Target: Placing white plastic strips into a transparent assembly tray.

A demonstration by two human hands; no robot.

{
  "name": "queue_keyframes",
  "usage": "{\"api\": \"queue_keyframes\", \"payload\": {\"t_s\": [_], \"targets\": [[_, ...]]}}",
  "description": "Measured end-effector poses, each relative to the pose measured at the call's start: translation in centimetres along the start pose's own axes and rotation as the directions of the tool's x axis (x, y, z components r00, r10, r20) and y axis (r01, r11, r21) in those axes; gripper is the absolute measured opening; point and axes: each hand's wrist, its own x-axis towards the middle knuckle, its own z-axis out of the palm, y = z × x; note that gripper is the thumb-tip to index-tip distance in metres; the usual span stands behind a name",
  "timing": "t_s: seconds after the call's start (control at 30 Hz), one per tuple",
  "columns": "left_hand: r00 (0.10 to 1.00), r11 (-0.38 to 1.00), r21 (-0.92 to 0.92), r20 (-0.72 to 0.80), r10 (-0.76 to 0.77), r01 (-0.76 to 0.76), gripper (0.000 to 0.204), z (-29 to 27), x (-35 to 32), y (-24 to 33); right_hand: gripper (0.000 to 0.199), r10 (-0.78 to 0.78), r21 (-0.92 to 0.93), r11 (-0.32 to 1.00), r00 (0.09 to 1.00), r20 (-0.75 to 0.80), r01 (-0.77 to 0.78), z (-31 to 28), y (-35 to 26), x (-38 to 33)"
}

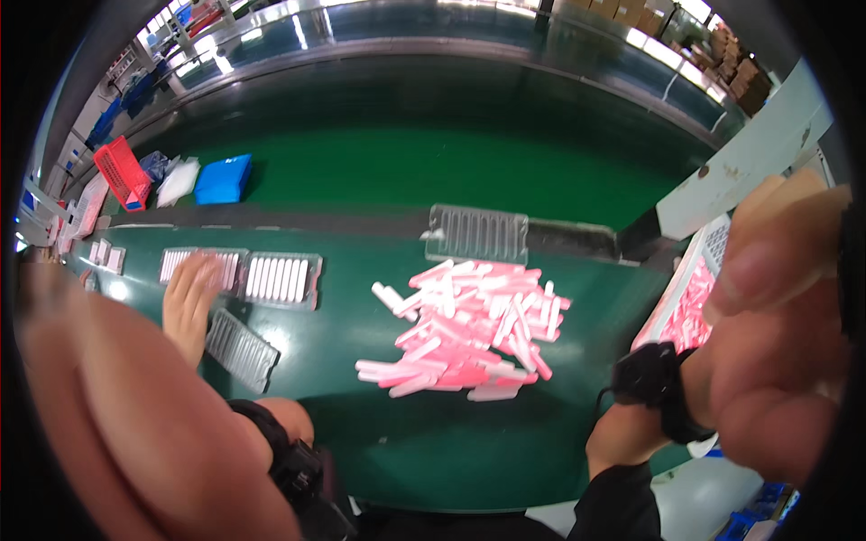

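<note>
My left hand looms large and blurred close to the view at the left; its fingers are smeared and cut off. At the right edge my right hand is raised just as close, fingers curled, whatever they grip hidden. Both wrists wear black straps with small black devices. Between them, a loose pile of pink and white sticks lies on the green table. Another person's hand reaches over a tray filled with white sticks. A second filled tray adjoins it.
An empty clear ribbed tray lies behind the pile, another at the left. A white crate of pink pieces stands right, beside a pale metal post. Far left are a red basket and a blue packet.
</note>
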Motion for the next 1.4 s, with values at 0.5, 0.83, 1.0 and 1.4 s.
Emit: {"api": "queue_keyframes", "payload": {"t_s": [0.5, 0.83, 1.0, 1.4], "targets": [[0.991, 0.991, 0.126, -0.129, -0.031, 0.047, 0.085, 2.3, -2.6, 2.5, 0.039, 0.020, -0.152, 0.988, 0.994, 0.107, -0.003, -2.5, -3.5, -1.9], [0.986, 0.936, 0.309, -0.072, -0.153, 0.168, 0.096, 0.3, -5.0, 7.2, 0.038, 0.083, -0.090, 0.993, 0.995, 0.046, -0.079, 0.4, -4.0, 1.3], [0.571, 0.528, 0.752, 0.249, -0.782, 0.395, 0.089, -4.9, -12.4, 2.4, 0.038, 0.042, -0.032, 0.999, 0.999, 0.003, -0.041, 1.9, -4.0, 3.4], [0.389, 0.575, 0.667, 0.427, -0.816, 0.474, 0.091, -9.0, -15.3, -2.7, 0.038, 0.142, -0.162, 0.978, 0.987, 0.079, -0.128, -0.1, -5.0, 0.9]]}}
